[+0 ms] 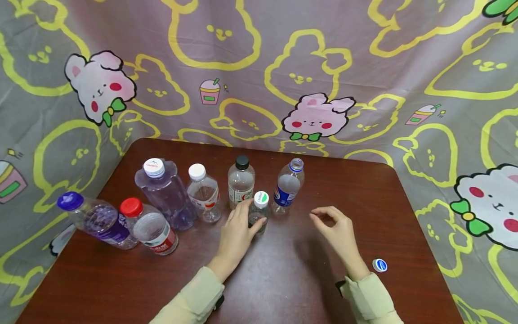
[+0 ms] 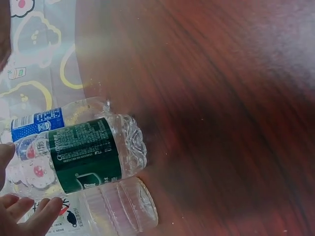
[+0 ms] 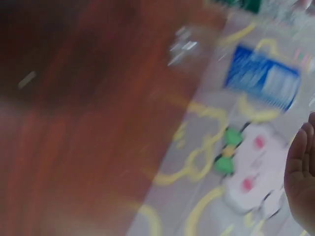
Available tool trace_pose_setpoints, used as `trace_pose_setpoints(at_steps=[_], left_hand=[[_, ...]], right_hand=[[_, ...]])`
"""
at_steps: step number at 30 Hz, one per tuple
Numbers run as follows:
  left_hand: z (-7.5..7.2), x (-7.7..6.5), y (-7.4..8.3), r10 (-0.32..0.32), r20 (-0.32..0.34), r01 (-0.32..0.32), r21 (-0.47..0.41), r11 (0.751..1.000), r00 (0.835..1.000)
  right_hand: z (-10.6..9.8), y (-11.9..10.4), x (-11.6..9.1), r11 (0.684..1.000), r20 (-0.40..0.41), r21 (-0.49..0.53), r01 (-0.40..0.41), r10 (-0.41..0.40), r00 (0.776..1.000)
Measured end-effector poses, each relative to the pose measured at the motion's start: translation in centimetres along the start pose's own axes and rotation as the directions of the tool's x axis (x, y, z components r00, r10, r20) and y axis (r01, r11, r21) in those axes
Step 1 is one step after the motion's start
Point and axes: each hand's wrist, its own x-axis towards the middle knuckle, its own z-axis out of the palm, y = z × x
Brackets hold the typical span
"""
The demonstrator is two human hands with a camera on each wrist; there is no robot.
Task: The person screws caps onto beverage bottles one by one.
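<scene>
My left hand [image 1: 236, 229] holds a small clear bottle [image 1: 259, 211], its thumb across the front and fingers along the left side. This bottle has a white cap with a green mark and, in the left wrist view, a dark green label [image 2: 88, 155]. Just right of it stands a clear bottle with a blue label [image 1: 288, 191], uncapped, a blue ring round its neck. My right hand [image 1: 337, 229] hovers to the right of that bottle, fingers loosely bent and nothing between them. A small blue and white cap [image 1: 379, 265] lies on the table beyond the right wrist.
Behind the left hand stands a black-capped bottle [image 1: 241, 180]. Further left are a white-capped bottle [image 1: 204, 195], a large purplish bottle [image 1: 167, 193], a red-capped bottle [image 1: 155, 231] and a purple-capped bottle [image 1: 101, 220]. A patterned cloth [image 1: 243, 85] hangs around the brown table [image 1: 283, 279].
</scene>
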Motion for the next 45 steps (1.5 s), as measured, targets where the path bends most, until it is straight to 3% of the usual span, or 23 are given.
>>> trace_pose_setpoints(at_steps=[4, 8, 11, 14, 17, 24, 29, 38, 45], left_hand=[[0.3, 0.4, 0.1, -0.008, 0.001, 0.008, 0.01, 1.0, 1.0], [0.6, 0.8, 0.2, -0.002, -0.008, 0.002, 0.03, 1.0, 1.0], [0.8, 1.1, 0.2, 0.01, -0.022, -0.009, 0.041, 0.999, 1.0], [1.0, 1.3, 0.3, 0.02, -0.035, -0.019, 0.046, 0.999, 0.999], [1.1, 1.5, 0.3, 0.023, -0.047, -0.021, 0.049, 0.999, 0.999], [1.2, 1.8, 0.3, 0.014, -0.053, -0.011, 0.07, 0.998, 0.998], [1.2, 1.9, 0.4, 0.021, -0.052, -0.016, 0.081, 0.997, 0.998], [1.2, 1.8, 0.4, 0.023, -0.051, -0.019, 0.079, 0.997, 0.998], [1.1, 1.9, 0.5, 0.02, -0.036, -0.018, 0.071, 0.997, 0.999]], right_hand=[[-2.6, 2.7, -0.7, 0.975, -0.038, -0.091, -0.204, 0.201, 0.979], [-5.5, 4.9, -1.3, 0.898, -0.048, -0.213, -0.384, 0.383, 0.923], [-7.4, 6.3, -2.0, 0.839, -0.058, -0.281, -0.467, 0.471, 0.88], [-8.8, 7.7, -2.8, 0.786, -0.049, -0.335, -0.52, 0.537, 0.842], [-10.0, 9.1, -3.5, 0.744, 0.023, -0.405, -0.531, 0.589, 0.808], [-11.1, 11.5, -4.5, 0.693, 0.192, -0.508, -0.512, 0.67, 0.717], [-11.1, 12.0, -5.1, 0.696, 0.219, -0.518, -0.497, 0.67, 0.709], [-11.0, 12.2, -5.4, 0.702, 0.224, -0.549, -0.453, 0.646, 0.729], [-11.0, 12.3, -5.5, 0.678, 0.232, -0.557, -0.48, 0.681, 0.694]])
